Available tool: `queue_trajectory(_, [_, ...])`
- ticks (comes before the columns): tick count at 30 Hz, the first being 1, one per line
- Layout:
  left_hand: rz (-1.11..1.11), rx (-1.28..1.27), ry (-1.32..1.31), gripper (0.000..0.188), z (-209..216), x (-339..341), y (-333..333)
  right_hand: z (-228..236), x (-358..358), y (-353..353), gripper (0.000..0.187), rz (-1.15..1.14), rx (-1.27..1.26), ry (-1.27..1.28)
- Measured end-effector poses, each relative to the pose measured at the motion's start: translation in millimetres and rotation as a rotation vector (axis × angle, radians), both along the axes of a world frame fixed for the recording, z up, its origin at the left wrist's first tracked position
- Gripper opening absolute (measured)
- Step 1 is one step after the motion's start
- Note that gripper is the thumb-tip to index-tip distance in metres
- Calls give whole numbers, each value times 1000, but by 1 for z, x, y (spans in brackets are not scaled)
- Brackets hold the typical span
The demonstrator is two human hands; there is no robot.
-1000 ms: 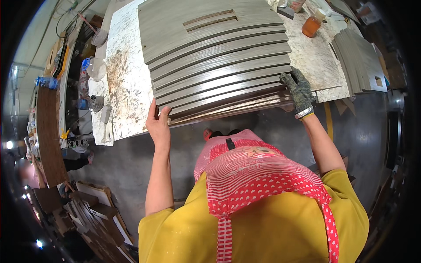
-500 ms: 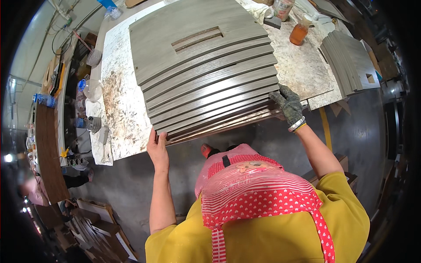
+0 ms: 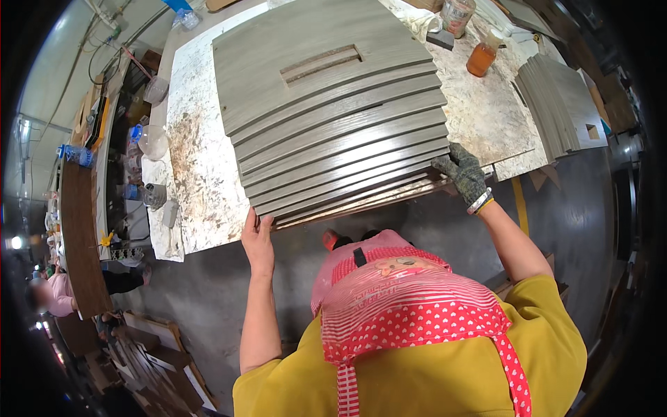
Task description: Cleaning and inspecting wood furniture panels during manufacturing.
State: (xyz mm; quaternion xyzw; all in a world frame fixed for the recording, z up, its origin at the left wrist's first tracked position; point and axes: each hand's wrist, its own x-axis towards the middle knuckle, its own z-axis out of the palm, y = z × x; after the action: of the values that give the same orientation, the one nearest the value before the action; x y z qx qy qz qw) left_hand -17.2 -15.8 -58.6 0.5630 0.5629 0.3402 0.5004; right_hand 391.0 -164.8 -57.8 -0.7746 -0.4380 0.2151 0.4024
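Note:
A fanned stack of grey wood-grain panels (image 3: 340, 142) lies in front of me, its near edges stepped like stairs. The farthest panel has a rectangular slot (image 3: 322, 64) cut through it. My bare left hand (image 3: 258, 240) grips the near left corner of the lowest panel, thumb at the front edge and fingers along the side. At the near right corner, my right hand (image 3: 465, 177), in a dark grey knit glove, is closed on the same panel edge. Some of its fingers are hidden by the glove's angle and the panel.
The stack rests on a worktable covered with a stained white sheet (image 3: 201, 160). To the right stand a bottle of amber liquid (image 3: 481, 59), a dark block (image 3: 440, 39) and another panel stack (image 3: 563, 104). Plastic jugs (image 3: 151, 142) sit at left. Another person (image 3: 61, 292) is far left.
The stack and table appear slightly farther right and lower in the picture. Both hands keep their places at the near corners.

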Motion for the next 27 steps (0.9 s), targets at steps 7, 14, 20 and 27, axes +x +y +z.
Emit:
queue_trajectory(7, [106, 36, -44, 42, 4, 14, -1, 15, -13, 8, 45, -65, -25, 27])
queue_trajectory(14, [-66, 51, 188, 51, 7, 9, -8, 15, -2, 0, 58, 13, -138, 10])
queue_trajectory(20, [-54, 85, 218, 44, 8, 6, -6, 33, -5, 8, 58, 74, -320, -76])
queue_trajectory(27, [-19, 97, 134, 41, 1, 5, -5, 44, -10, 10, 62, 94, -282, -132])
